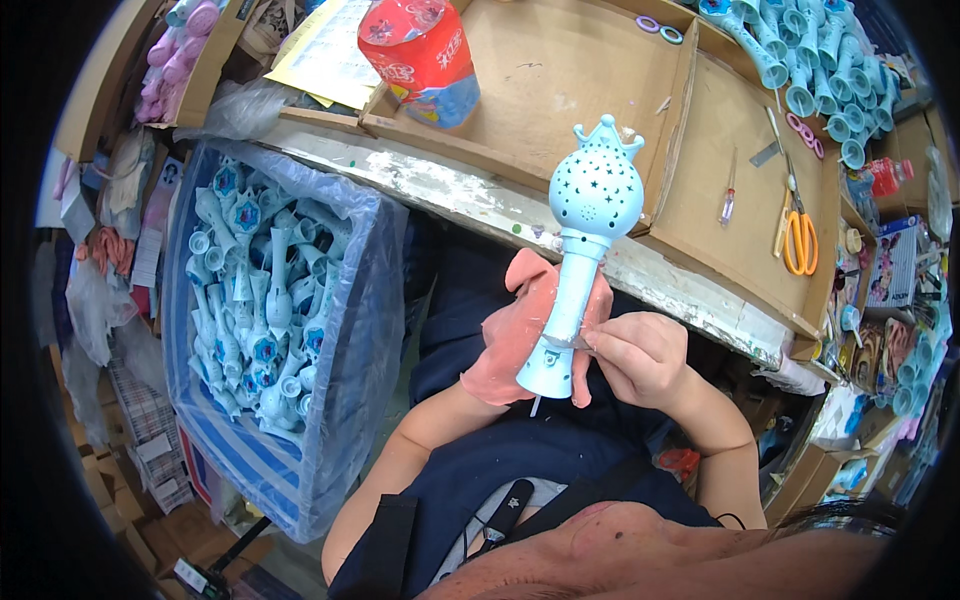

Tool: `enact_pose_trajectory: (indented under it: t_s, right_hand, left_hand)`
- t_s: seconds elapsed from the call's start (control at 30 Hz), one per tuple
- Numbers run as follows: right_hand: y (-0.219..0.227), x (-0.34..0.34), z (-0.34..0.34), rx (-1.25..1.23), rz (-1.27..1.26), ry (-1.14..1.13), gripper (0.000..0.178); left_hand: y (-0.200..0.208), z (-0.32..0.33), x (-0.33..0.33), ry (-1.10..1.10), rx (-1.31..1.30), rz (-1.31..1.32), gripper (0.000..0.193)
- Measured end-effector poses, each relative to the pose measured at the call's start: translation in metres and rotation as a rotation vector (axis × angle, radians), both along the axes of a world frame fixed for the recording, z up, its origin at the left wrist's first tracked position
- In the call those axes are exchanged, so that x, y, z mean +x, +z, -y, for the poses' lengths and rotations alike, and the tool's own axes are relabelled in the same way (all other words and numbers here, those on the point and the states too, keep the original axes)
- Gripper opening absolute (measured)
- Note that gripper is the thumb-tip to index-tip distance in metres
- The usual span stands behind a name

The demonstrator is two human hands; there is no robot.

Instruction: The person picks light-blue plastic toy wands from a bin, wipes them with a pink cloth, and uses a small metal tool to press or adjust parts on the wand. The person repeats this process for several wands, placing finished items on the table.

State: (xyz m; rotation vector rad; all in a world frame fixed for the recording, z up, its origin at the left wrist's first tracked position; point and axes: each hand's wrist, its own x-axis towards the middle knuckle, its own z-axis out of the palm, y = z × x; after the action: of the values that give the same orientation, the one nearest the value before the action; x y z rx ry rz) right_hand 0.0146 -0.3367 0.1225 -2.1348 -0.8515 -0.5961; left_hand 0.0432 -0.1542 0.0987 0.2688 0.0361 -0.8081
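Head view. From where I stand, a light-blue wand (pixel 573 280) is up off the worktable, in front of the seated person, its crowned, star-pierced round head far and its flared end near. Left hand (pixel 510 335), in a salmon-pink glove, is closed on the handle: the palm lies to the left and underneath, glove showing again along the right side, so the handle rests across the hand, with the head clear of the fingers on the far side. Right hand (pixel 640 355), bare, comes in from the right; thumb and forefinger pinch a thin greyish piece (pixel 566 343) against the handle, just above the flared end. Piece too small to identify.

Surroundings: at left, a plastic-lined crate (pixel 350 400) full of light-blue parts (pixel 262 300). On the far side, a cardboard tray (pixel 590 55); the adjoining right tray (pixel 700 215) contains orange-handled scissors (pixel 802 242) and a small screwdriver (pixel 729 192).
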Motion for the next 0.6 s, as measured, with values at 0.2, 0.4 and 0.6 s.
enact_pose_trajectory:
  t_s: [0.2, 0.4, 0.6]
  right_hand:
    - [-0.002, 0.002, 0.0, 0.06, 0.027, 0.061, 0.033]
    - [-0.005, 0.004, 0.0, 0.057, 0.05, 0.106, 0.033]
    - [-0.005, 0.003, -0.001, 0.078, 0.031, 0.008, 0.033]
  left_hand:
    - [0.0, -0.001, 0.002, -0.03, 0.01, 0.174, 0.029]
    - [0.007, -0.001, -0.002, 0.001, 0.059, 0.087, 0.031]
    - [-0.001, 0.001, 0.001, -0.057, -0.032, -0.006, 0.03]
